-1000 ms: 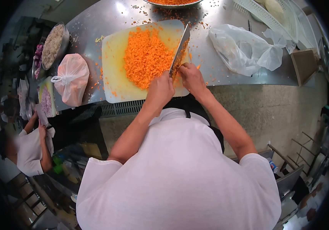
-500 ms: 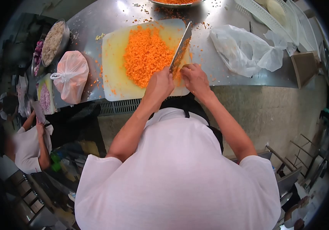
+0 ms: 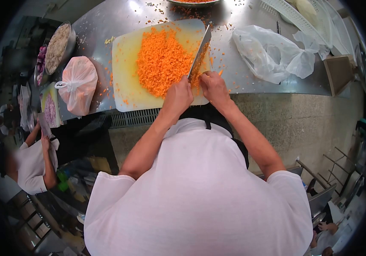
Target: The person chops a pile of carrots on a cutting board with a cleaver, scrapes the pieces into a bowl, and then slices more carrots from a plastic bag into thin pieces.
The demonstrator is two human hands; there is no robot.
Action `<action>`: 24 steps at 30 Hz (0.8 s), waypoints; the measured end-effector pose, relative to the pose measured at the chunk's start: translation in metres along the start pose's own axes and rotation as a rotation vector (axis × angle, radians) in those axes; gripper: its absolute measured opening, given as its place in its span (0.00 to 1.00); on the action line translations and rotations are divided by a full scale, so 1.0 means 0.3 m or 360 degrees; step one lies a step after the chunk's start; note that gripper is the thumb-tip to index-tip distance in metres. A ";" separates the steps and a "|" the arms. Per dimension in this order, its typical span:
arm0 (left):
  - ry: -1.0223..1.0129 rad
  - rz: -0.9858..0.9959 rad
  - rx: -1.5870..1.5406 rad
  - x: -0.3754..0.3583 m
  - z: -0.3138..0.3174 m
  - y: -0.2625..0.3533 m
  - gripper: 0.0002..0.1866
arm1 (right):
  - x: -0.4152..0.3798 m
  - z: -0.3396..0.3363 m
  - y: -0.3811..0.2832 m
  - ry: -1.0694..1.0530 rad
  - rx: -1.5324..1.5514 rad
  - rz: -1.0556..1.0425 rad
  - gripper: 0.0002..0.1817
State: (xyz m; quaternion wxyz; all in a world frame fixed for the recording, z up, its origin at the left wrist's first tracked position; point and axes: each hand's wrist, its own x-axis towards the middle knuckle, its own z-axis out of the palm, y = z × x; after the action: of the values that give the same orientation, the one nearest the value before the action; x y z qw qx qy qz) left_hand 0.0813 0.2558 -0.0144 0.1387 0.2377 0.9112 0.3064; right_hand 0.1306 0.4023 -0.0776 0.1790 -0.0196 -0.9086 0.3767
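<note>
My left hand (image 3: 177, 94) is closed round the handle of a wide-bladed kitchen knife (image 3: 200, 52). Its blade stands on edge over the right side of a pale cutting board (image 3: 124, 70), with orange bits stuck to it. A large heap of finely chopped carrot (image 3: 161, 59) lies left of the blade. Just right of the knife, my right hand (image 3: 215, 88) has its fingers curled and pressed together at the board's edge. Whatever they hold is hidden; orange bits show beside the fingertips, and a thin carrot piece (image 3: 220, 72) lies just beyond the knuckles.
A tied bag (image 3: 79, 85) of something pinkish sits left of the board. Beyond it is a metal bowl (image 3: 71, 45) of pale chopped food. A crumpled plastic bag (image 3: 262, 55) lies right, near white baskets (image 3: 326, 25). Another person (image 3: 38, 164) works at far left with a knife.
The knife blade has shifted very slightly left and down. My right hand has moved slightly left, closer to the blade, still curled.
</note>
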 end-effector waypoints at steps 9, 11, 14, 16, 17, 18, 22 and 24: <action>-0.0042 -0.0011 -0.0028 0.014 0.019 0.010 0.08 | 0.000 -0.004 0.004 -0.0018 0.0004 -0.0014 0.01; -0.0015 0.0013 -0.0051 -0.012 -0.012 0.027 0.07 | -0.004 0.003 0.011 -0.0005 0.0008 -0.0014 0.01; 0.0002 0.0048 -0.0042 -0.013 0.029 0.014 0.07 | -0.004 0.006 0.015 0.0019 0.0004 0.0007 0.02; 0.0002 0.0041 -0.0028 -0.009 0.035 0.021 0.07 | -0.015 0.006 0.013 0.0006 -0.0010 0.0018 0.02; -0.0016 0.0042 -0.0017 0.003 0.026 0.018 0.07 | -0.012 0.005 0.013 0.0031 0.0006 0.0004 0.02; -0.0032 0.0040 -0.0002 0.007 0.013 0.024 0.07 | -0.011 0.006 0.011 0.0055 0.0026 -0.0012 0.02; -0.0074 0.0014 0.0039 -0.018 0.014 0.026 0.07 | -0.010 0.009 0.013 0.0060 0.0041 0.0020 0.02; -0.0012 -0.0009 -0.0106 -0.005 0.043 0.028 0.06 | -0.016 0.009 0.017 0.0075 0.0023 0.0000 0.03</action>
State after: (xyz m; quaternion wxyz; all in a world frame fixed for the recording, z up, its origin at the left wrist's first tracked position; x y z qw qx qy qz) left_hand 0.0906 0.2671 -0.0190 0.1507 0.2315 0.9007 0.3354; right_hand 0.1336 0.4034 -0.0843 0.2006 -0.0272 -0.9014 0.3827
